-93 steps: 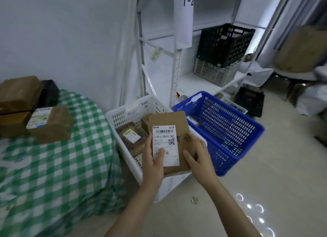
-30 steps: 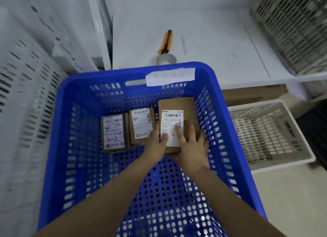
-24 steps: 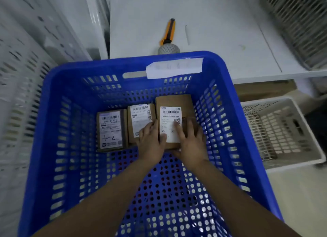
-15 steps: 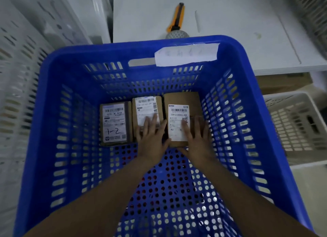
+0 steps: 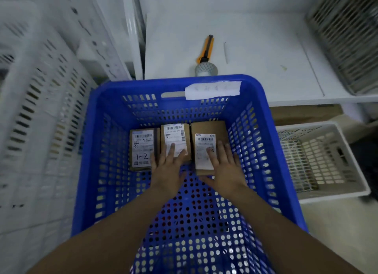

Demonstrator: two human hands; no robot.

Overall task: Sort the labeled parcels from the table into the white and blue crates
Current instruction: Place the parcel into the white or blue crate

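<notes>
Three brown labeled parcels lie side by side on the far floor of the blue crate. The left parcel has "1-2" handwritten on its label. My left hand lies flat, fingers spread, on the near end of the middle parcel. My right hand rests flat, fingers spread, on the right parcel, which sits next to the crate's right wall. Neither hand grips anything. The white crate stands at the left, its inside blurred.
A white shelf board lies behind the blue crate with an orange utility knife and a roll of tape on it. A grey basket sits at its right end. A beige basket stands right of the blue crate.
I carried the right parcel from above the white crate into the blue crate and laid it beside the other two. My left hand slid off it onto the middle parcel; both hands now lie flat.
</notes>
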